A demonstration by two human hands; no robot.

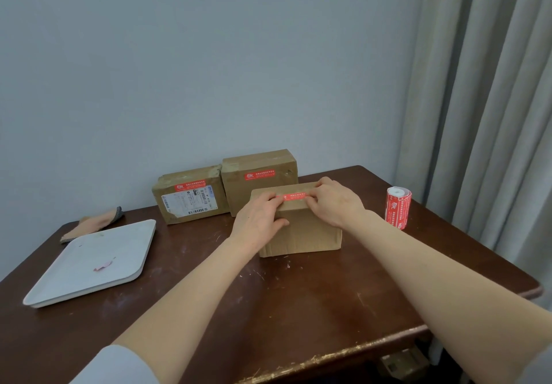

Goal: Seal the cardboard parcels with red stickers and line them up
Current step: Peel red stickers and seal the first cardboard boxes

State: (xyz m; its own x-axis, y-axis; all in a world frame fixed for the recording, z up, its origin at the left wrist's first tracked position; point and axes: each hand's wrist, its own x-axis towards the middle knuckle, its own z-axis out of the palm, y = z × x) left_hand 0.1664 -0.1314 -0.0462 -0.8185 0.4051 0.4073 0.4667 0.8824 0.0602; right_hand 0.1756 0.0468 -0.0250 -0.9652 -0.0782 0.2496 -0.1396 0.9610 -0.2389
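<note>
Seen from our head camera, we are leaning over a dark wooden table (298, 309) with both bare forearms stretched forward. A plain cardboard parcel (301, 231) stands in the middle of the table, nearest to us, and a red sticker (294, 196) lies along its top front edge. Our left hand (260, 219) presses flat fingers on the sticker's left end, thumb against the parcel's front. Our right hand (334, 201) pinches the sticker's right end with bent fingertips and thumb. Behind, against the wall, two more parcels stand side by side and touching, each with a red sticker: a labelled parcel (188, 201) on the left and a taller parcel (260, 186) on the right. A sticker roll (398, 207) stands upright to the right. A white tray (89, 264) lies on the left, with a folded cloth (95, 222) behind it
</note>
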